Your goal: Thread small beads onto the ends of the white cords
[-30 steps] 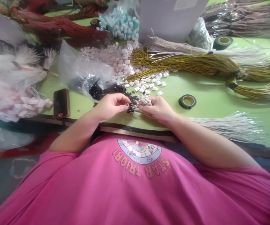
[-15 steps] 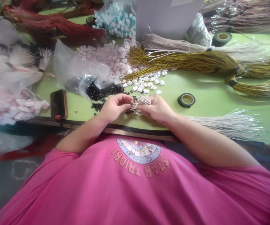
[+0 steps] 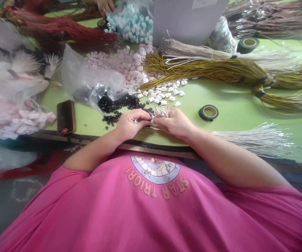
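At the near edge of the green table, my right hand is closed around a bundle of thin white wires whose metal tips fan out to the left. Its long tails trail off to the right across the table. My left hand is pinched shut at those tips, fingertips touching them; what it pinches is too small to make out. Small black connectors lie in a loose pile just beyond my left hand. Small white connectors are scattered just beyond my right hand.
A dark phone lies left of my hands, a tape roll to the right. Behind are a clear plastic bag, a pink connector pile, yellow wire bundles, red wires, a bag of blue-white parts and another person's hand.
My left hand has closed its fingers down onto the wire tips. Another person's hand has come into view at the top edge. My right hand has hardly moved.
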Demonstrator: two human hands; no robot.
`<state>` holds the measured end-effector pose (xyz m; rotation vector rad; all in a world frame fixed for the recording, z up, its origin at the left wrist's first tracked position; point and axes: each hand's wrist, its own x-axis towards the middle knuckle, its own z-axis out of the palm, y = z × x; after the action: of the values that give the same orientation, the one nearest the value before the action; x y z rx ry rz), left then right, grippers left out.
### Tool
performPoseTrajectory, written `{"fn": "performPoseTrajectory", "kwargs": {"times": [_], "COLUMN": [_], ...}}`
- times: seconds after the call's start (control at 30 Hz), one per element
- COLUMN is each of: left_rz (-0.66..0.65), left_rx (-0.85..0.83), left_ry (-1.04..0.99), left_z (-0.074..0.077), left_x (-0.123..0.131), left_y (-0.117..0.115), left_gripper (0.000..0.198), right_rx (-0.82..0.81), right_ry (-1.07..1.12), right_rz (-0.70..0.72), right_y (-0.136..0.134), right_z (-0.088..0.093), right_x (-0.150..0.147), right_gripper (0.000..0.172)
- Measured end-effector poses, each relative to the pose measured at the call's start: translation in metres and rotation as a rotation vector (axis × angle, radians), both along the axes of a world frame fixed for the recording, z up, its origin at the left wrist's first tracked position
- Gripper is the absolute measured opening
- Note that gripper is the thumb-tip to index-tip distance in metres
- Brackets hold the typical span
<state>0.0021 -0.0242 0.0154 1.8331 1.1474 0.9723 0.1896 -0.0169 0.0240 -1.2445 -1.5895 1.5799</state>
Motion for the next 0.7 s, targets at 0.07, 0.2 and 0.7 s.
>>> {"fn": "performPoseTrajectory", "kwargs": {"times": [0.07, 0.2, 0.7], "left_rz": [0.019, 0.035, 0.138], "left_rx": [-0.005, -0.002, 0.078], "left_ry": [0.027, 0.086, 0.704], "left_z": [-0.002, -0.003, 0.009], "left_x": [0.002, 0.001, -0.053], "left_y": [0.000, -0.001, 0.033], "left_gripper": [0.010, 0.010, 0.018], "right_rx": [0.004, 0.006, 0.077], "right_ry": [-0.015, -0.040, -0.047], "right_rz": [0.012, 0.036, -0.079], "right_y": [0.000, -0.001, -0.001], "right_z": [0.000, -0.002, -0.009], "right_x": [0.000, -0.001, 0.002], "right_gripper": [0.026, 0.027, 0.020]}}
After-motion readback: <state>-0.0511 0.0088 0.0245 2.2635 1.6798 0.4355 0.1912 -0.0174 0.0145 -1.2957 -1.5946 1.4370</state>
